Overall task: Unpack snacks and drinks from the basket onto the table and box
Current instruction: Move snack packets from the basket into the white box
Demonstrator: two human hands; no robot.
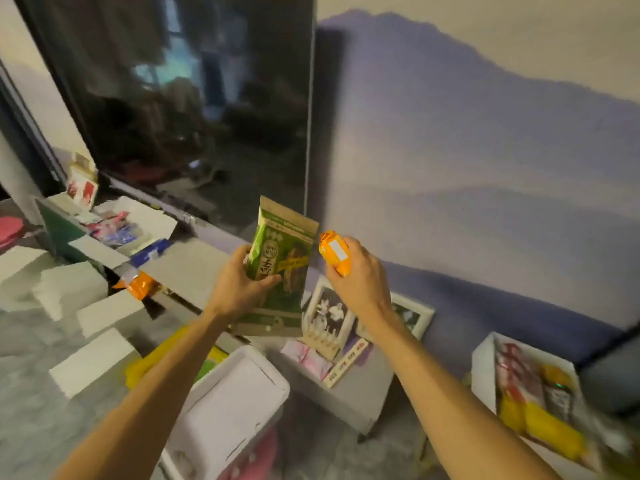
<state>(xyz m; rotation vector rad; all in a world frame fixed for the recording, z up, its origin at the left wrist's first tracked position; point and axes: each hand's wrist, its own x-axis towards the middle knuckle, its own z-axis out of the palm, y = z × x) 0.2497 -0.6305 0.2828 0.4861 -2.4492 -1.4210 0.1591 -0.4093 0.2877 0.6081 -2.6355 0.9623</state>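
Note:
My left hand [239,285] grips a green and brown snack bag [282,265], held upright in front of the television's lower edge. My right hand [356,275] holds a small orange snack packet [335,252] with a white label, just right of the bag and not touching it. A white container [228,403] sits below my forearms, with yellow items [145,365] at its left. Another orange packet [140,284] lies on the cardboard box [187,265] to the left. A white box [485,362] at the right holds yellow packets [540,424] and a dark bottle.
A large dark television [194,109] leans against the wall. Framed pictures [329,317] and pink packets [311,358] rest on a low grey table [346,393]. Open boxes with blue and pink packets [117,230] and white foam blocks [69,292] stand at the left.

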